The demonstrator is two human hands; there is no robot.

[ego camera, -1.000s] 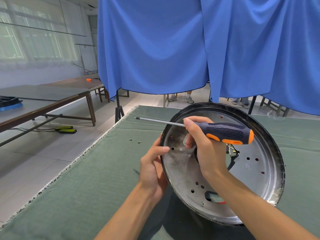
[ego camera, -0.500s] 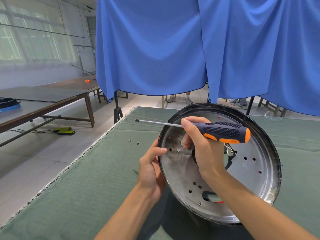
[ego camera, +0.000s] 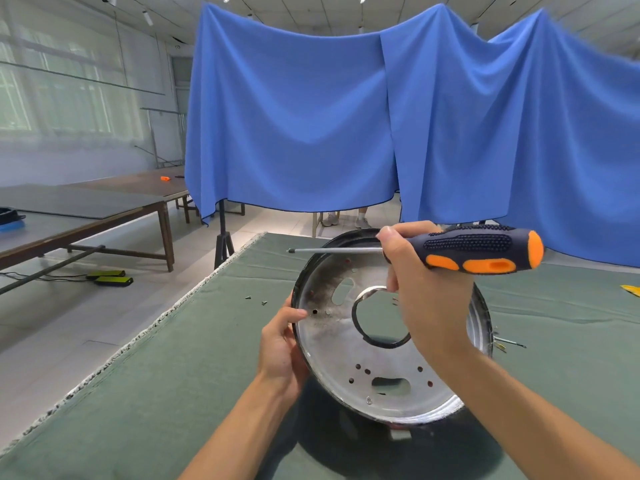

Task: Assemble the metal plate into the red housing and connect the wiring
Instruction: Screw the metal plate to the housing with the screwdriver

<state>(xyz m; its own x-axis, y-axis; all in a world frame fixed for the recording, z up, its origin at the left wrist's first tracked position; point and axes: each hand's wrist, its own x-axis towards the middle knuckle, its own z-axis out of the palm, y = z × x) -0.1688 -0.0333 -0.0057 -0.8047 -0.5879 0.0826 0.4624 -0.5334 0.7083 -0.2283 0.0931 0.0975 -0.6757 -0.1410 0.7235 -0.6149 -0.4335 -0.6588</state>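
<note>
plate-seating step: left hand point(ego camera: 280, 344) grips metal plate point(ego camera: 346, 358) rim at 9 o'clock, tilted over the green mat point(ego camera: 156, 393); right hand point(ego camera: 429, 299) clamps screwdriver point(ego camera: 467, 252); next likely needs screws point(ego camera: 256, 299), lying at 10 o'clock.

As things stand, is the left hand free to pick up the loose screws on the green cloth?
Probably not yet. The left hand grips the metal plate's rim, propping it tilted. The screws lie in the open just beyond it, with nothing between, but it must let go first.
</note>
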